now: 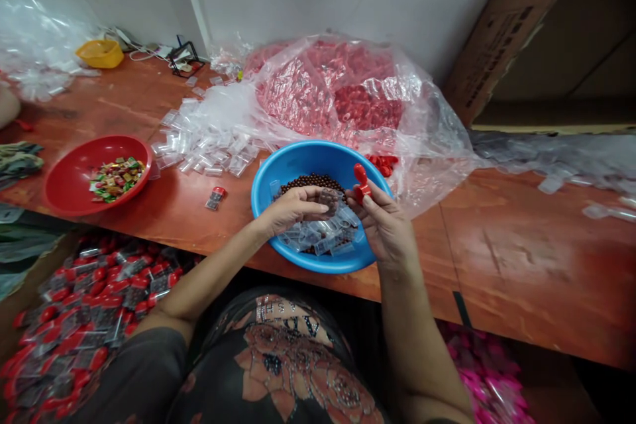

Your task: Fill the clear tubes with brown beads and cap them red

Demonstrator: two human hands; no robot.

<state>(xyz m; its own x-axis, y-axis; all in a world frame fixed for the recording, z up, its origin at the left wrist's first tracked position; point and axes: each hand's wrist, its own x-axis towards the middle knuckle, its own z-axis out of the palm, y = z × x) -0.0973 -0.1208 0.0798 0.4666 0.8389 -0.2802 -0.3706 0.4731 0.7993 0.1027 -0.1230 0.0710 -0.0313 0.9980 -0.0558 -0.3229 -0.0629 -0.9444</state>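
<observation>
Over a blue basin (263, 179), my left hand (301, 204) is closed around a small clear container (330, 200) with dark contents showing through it. My right hand (390, 228) pinches a red plastic cap (361, 180) upright, just to the right of that container and apart from it. Inside the basin are brown beads or balls (311, 181) and several clear plastic containers (322, 228). A filled container with a red cap (216, 198) lies on the table, left of the basin.
A red bowl (62, 179) holds small wrapped pieces. Loose clear containers (209, 139) are heaped behind it. A plastic bag of red parts (328, 86) stands at the back. Below the table, a box holds many red-capped containers (94, 311). An open carton (497, 46) stands right.
</observation>
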